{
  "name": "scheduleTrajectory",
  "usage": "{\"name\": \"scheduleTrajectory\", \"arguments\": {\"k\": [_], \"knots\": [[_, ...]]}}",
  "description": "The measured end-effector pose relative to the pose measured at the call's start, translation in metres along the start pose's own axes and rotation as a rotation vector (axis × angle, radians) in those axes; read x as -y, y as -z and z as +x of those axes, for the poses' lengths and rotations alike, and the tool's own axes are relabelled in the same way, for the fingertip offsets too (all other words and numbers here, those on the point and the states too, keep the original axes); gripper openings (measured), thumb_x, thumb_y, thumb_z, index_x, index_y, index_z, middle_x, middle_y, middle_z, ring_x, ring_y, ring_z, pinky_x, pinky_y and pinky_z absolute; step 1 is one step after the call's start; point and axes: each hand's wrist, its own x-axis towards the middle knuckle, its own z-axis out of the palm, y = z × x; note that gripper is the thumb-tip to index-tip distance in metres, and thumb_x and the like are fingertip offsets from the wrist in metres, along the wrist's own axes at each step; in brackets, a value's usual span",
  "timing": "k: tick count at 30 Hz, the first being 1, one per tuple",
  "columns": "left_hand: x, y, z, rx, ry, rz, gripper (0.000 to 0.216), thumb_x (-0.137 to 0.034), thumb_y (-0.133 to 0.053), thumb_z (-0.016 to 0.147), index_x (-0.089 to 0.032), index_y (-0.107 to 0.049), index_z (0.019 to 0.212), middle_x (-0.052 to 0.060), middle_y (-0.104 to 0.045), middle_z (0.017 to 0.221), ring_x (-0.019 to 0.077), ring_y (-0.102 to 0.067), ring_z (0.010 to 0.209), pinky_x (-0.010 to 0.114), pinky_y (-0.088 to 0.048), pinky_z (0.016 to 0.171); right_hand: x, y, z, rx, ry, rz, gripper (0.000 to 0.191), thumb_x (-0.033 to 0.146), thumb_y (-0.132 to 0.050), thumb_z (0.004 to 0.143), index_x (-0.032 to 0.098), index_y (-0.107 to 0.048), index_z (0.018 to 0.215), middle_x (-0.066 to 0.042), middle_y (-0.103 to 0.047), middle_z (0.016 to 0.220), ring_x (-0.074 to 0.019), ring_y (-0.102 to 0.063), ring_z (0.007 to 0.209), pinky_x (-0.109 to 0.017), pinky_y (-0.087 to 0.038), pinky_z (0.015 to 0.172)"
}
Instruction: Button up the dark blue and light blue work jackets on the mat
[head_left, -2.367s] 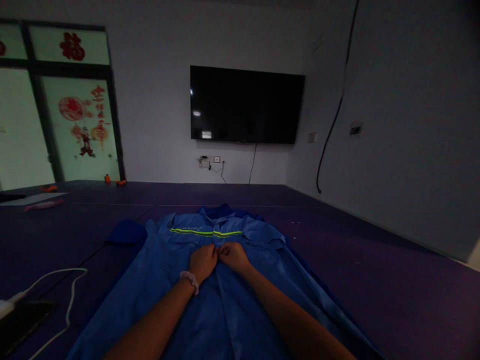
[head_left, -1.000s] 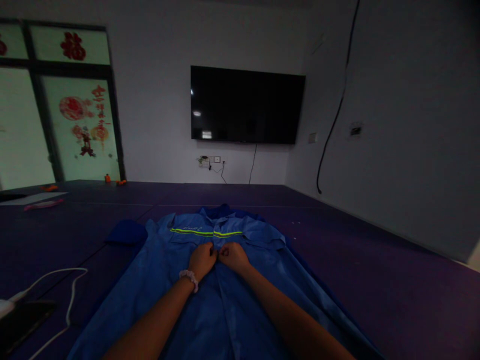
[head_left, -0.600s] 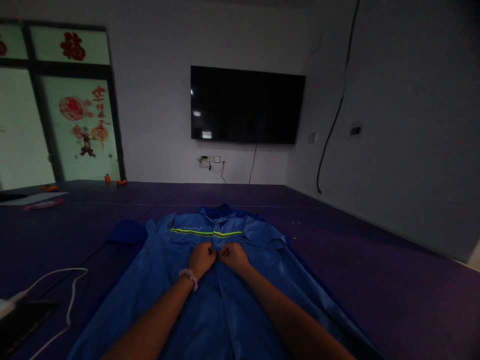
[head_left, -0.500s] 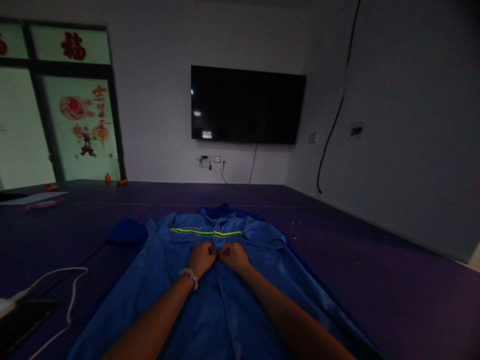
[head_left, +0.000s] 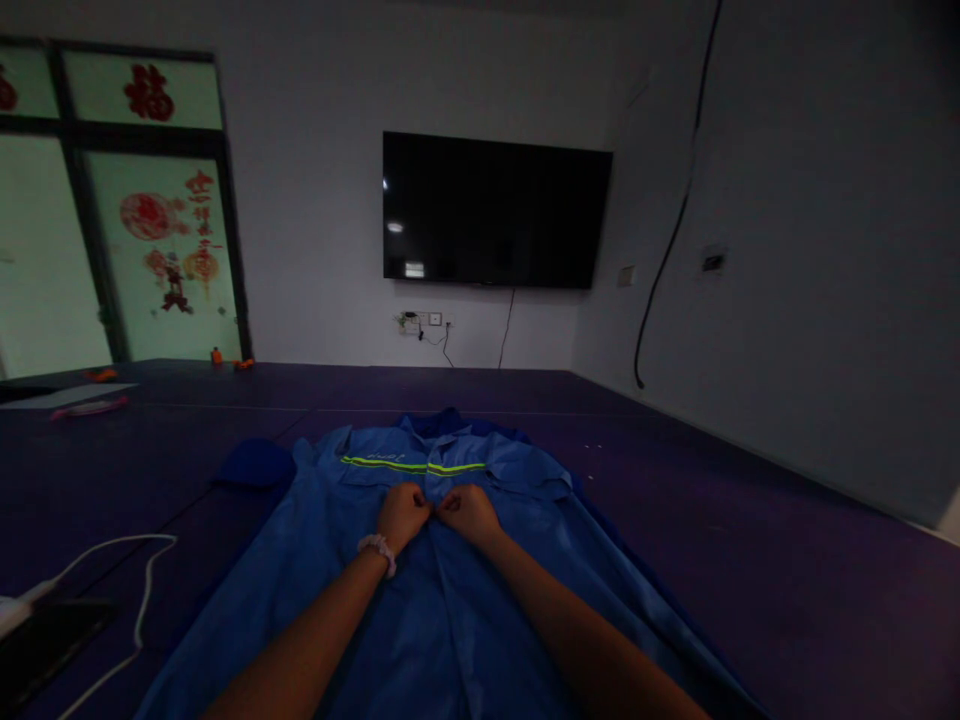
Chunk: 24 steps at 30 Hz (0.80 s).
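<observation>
A blue work jacket (head_left: 352, 560) with a yellow-green reflective stripe across the chest lies flat, front up, on a dark purple surface (head_left: 750, 540). My left hand (head_left: 403, 515), a pale band on its wrist, and my right hand (head_left: 469, 514) meet at the jacket's front opening just below the stripe. Both hands are closed, fingers pinching the two front edges of the jacket together. What lies between the fingertips is too small to make out.
A folded dark blue piece (head_left: 253, 465) lies left of the jacket. A white cable (head_left: 127, 570) and a dark flat device (head_left: 37, 650) sit at the near left. A black screen (head_left: 495, 210) hangs on the far wall; small orange items (head_left: 97, 376) lie far left.
Both hands stay at the jacket's front opening, shifting only slightly; the view has drifted a little.
</observation>
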Motion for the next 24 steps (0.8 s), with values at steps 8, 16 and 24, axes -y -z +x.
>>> {"name": "scheduleTrajectory", "arguments": {"k": [8,16,24], "knots": [[0.002,-0.001,0.002,-0.018,-0.013,-0.009,0.009,-0.017,-0.061,0.069,-0.013,-0.059,0.06,0.001,-0.062,0.065,0.0106,-0.055,0.062,0.019,-0.033,0.055,0.004,0.002,-0.002,-0.001,0.007,-0.053,0.013,0.027,-0.062,0.068,0.016,-0.069,0.068,-0.004,-0.068,0.067,-0.0139,-0.062,0.063,-0.018,-0.036,0.049],[0.0,0.0,0.001,-0.004,-0.006,0.022,0.008,-0.016,-0.061,0.07,-0.014,-0.059,0.062,0.003,-0.065,0.071,0.0112,-0.057,0.066,0.019,-0.034,0.057,0.009,0.005,-0.005,0.008,-0.01,-0.111,0.014,0.029,-0.061,0.07,0.017,-0.069,0.072,-0.003,-0.068,0.068,-0.0133,-0.061,0.062,-0.018,-0.035,0.05],[0.001,-0.001,0.0,-0.015,-0.04,0.046,0.006,-0.013,-0.059,0.07,-0.014,-0.06,0.063,0.003,-0.063,0.066,0.0123,-0.057,0.068,0.02,-0.034,0.06,0.012,0.002,-0.005,-0.011,-0.031,-0.194,0.015,0.03,-0.059,0.072,0.018,-0.069,0.074,-0.004,-0.069,0.073,-0.0148,-0.062,0.067,-0.019,-0.035,0.052]]}}
